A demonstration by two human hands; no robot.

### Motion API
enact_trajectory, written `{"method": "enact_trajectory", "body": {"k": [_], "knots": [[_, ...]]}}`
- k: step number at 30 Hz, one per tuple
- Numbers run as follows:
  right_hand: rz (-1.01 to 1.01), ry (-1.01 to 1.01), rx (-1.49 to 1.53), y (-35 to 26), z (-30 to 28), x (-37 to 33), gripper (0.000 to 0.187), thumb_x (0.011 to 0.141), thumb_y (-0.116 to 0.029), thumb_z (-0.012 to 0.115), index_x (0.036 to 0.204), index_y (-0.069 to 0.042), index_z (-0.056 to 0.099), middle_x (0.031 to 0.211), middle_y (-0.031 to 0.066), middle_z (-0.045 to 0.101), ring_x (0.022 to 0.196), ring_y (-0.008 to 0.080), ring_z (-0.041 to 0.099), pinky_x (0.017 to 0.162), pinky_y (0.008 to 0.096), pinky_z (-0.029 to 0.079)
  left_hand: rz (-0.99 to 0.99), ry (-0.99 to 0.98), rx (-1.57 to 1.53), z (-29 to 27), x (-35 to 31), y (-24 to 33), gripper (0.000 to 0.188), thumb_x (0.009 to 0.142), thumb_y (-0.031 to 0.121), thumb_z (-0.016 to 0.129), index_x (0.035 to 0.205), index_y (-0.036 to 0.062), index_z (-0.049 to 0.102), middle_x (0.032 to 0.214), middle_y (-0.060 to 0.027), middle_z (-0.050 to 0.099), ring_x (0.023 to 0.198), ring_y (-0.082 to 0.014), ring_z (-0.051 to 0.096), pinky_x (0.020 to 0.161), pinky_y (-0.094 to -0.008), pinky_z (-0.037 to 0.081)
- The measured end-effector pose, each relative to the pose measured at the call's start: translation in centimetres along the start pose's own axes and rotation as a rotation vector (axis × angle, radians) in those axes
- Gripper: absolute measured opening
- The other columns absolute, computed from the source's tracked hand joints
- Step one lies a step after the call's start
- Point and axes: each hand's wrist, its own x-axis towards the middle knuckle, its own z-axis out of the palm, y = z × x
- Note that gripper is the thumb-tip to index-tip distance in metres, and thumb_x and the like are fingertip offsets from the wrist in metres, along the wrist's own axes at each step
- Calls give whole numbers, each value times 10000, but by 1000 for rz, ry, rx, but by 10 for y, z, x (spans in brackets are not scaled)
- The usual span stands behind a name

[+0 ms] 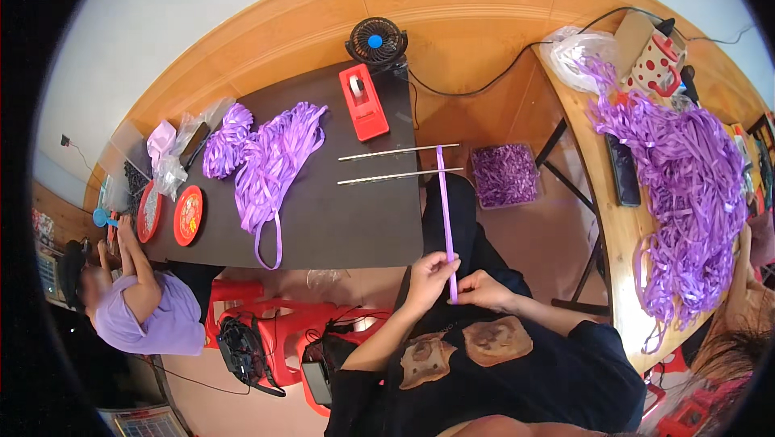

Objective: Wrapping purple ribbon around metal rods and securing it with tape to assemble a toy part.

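A purple ribbon (445, 207) runs from two thin metal rods (395, 178) toward my body, pulled straight. The rods jut past the right edge of the dark table, and the ribbon's far end meets them there. My left hand (432, 278) pinches the ribbon partway along. Closer to me, my right hand (483, 290) grips it near its lower end, fingers pressed together. On the dark table lies a heap of looped purple ribbon (278, 154), with a smaller bundle (228, 142) beside it.
A red tape dispenser (364, 103) and a small black fan (376, 41) stand at the far table edge. Below the rods, a bin (504, 175) holds purple pieces. More ribbon (686, 186) covers the wooden table at right. A person (149, 308) sits left, near red plates (188, 216).
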Motion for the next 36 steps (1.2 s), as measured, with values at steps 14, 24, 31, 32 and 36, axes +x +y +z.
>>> {"method": "enact_trajectory", "body": {"k": [14,24,31,32,36], "knots": [[-12,-117,-131,-7,-23,-2,109,755,-117,709,819,-29,697,706,8,648,693,58,516,711,238,429,-41,127,-532,35,51,33,225,943,194,508,1106,59,583,742,-11,594,607,-93,548,548,-214,425],[-147,207,-18,-2,-39,0,166,812,-48,644,967,7,666,857,70,675,797,121,619,745,260,495,-47,102,-616,35,44,35,185,972,226,453,952,73,555,615,32,471,465,-36,362,400,-175,254],[-1050,838,-926,-91,-65,36,281,651,82,620,917,-7,646,988,122,608,814,296,570,713,374,443,-24,33,-623,33,43,39,199,977,239,436,947,77,547,616,30,459,482,-32,365,413,-169,262],[-1099,839,-1053,-97,-68,43,311,618,34,635,923,-24,655,1027,98,613,833,256,574,698,361,428,-24,37,-609,33,43,39,202,977,242,435,941,76,545,617,31,458,484,-33,366,417,-170,265],[-1249,708,-1372,-107,-78,60,322,652,-162,616,952,-58,666,1121,54,598,957,221,545,719,329,402,-42,53,-633,33,43,38,189,975,208,433,927,56,533,602,4,458,458,-69,364,410,-194,276]]}}
